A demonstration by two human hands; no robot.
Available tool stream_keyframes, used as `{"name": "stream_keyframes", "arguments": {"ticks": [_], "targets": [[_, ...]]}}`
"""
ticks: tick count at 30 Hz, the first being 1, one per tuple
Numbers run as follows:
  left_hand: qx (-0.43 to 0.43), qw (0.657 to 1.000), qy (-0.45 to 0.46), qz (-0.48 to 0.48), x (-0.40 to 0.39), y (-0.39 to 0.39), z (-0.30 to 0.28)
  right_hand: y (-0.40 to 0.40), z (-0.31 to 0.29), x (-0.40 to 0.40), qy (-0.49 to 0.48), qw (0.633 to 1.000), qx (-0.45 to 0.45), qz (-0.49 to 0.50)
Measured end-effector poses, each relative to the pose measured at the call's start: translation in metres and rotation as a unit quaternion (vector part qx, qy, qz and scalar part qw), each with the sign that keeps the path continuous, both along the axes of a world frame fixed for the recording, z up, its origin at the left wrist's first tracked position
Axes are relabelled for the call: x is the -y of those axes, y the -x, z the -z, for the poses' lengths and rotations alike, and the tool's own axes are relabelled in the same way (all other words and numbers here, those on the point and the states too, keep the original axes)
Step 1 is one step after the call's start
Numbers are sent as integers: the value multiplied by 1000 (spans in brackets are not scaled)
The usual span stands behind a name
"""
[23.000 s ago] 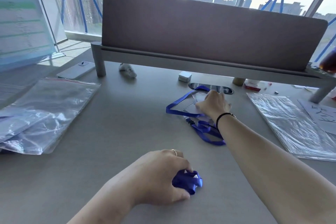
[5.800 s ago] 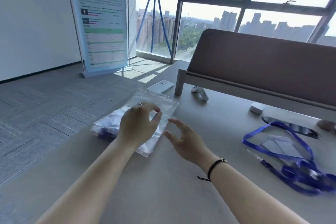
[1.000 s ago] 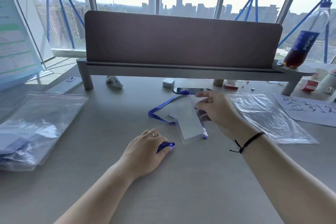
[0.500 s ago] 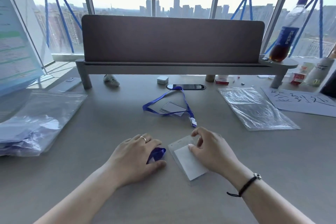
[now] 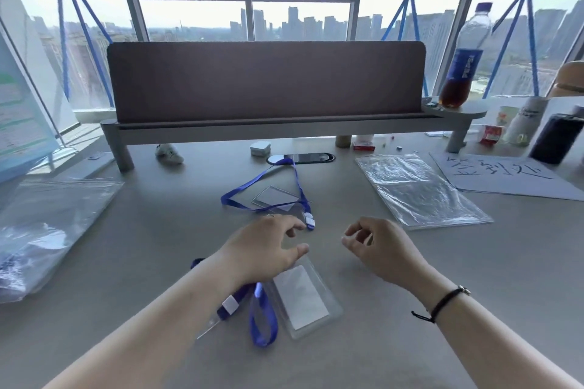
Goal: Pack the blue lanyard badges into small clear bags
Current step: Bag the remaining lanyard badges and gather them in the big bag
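Note:
A clear badge holder (image 5: pixel 301 297) with a white card lies on the desk near me, its blue lanyard (image 5: pixel 262 314) loosely bunched beside it and partly hidden under my left forearm. My left hand (image 5: pixel 268 248) hovers just above it, fingers spread, holding nothing. My right hand (image 5: pixel 377 249) hangs to the right, fingers loosely curled and empty. A second badge holder (image 5: pixel 274 197) with its blue lanyard (image 5: pixel 262 180) spread in a loop lies farther back. A stack of small clear bags (image 5: pixel 417 188) lies at the right.
Larger clear bags (image 5: pixel 47 224) holding packed lanyards lie at the left. A brown divider on a grey shelf (image 5: pixel 265 126) crosses the back, with a cola bottle (image 5: pixel 463 57) on its right end. A handwritten paper (image 5: pixel 502 177), cups and a dark flask stand far right.
Both hands have let go of the near badge and lanyard, which now lie loose on the desk. My hands have lifted and moved forward, away from me.

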State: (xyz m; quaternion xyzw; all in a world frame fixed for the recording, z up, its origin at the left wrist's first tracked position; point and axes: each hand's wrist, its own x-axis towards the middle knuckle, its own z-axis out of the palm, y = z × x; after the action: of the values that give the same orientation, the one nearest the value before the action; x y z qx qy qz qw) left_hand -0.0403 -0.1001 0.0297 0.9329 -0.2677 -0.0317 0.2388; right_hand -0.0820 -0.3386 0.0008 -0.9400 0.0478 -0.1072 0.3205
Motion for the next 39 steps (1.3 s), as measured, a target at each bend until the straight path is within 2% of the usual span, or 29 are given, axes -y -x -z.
{"name": "stream_keyframes", "arguments": {"ticks": [5,9,13,16,19,24,32,39], "targets": [[-16,999,32,35,77,-17,6,-20,-7,45,36,993,45,100],[-37,997,48,38,136,-34,22,-25,5,77,116,976,76,165],[-28,998,40,30,178,-49,36,-25,21,95,129,973,1,190],[32,999,8,15,197,-55,44,-28,21,101,137,972,-2,190],[80,996,-36,25,209,-50,52,-32,23,107,120,972,7,201],[116,992,-39,43,212,-49,60,-37,25,110,104,974,4,202],[107,992,-42,45,209,-47,60,-38,26,111,108,970,13,219],[106,993,-32,45,207,-42,56,-37,24,113,22,968,27,247]]}}
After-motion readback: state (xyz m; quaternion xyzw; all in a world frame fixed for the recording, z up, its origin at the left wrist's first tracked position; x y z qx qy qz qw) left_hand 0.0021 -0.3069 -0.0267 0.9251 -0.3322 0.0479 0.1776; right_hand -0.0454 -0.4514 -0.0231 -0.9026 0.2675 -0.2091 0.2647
